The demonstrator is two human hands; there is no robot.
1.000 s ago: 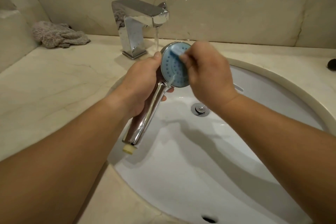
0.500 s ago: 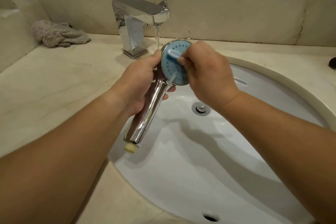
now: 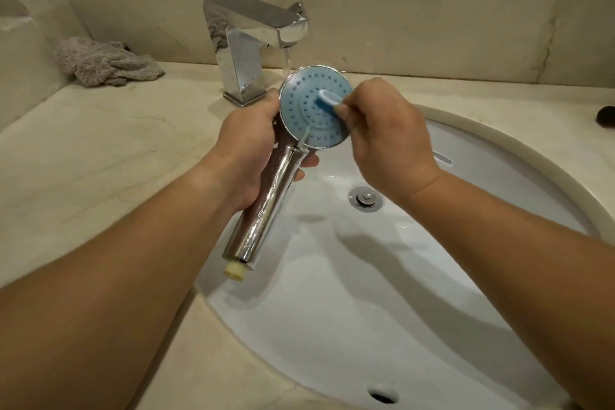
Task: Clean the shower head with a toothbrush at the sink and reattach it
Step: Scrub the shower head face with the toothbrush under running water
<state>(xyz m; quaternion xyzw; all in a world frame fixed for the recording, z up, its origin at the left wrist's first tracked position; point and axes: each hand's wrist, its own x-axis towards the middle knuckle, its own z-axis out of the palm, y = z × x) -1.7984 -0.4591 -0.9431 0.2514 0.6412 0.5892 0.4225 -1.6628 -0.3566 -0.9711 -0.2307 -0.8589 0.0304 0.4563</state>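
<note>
A chrome shower head (image 3: 301,110) with a round blue nozzle face is held over the white sink (image 3: 382,276), its face turned toward me. My left hand (image 3: 249,149) grips its chrome handle just below the head; the handle's cream end cap points down and toward me. My right hand (image 3: 382,136) pinches a blue-and-white toothbrush (image 3: 327,100), whose brush head lies against the middle of the blue face. Most of the brush handle is hidden inside my fist. Water runs from the chrome tap (image 3: 253,40) onto the top rim of the shower head.
A crumpled grey cloth (image 3: 103,61) lies on the beige marble counter (image 3: 100,143) at the back left. The drain plug (image 3: 365,198) sits in the basin below my hands. A dark object (image 3: 605,114) shows at the right edge. Marble wall behind.
The toothbrush head has moved from the top of the blue face down to its middle. More of the nozzle face is now uncovered. The left hand keeps its grip.
</note>
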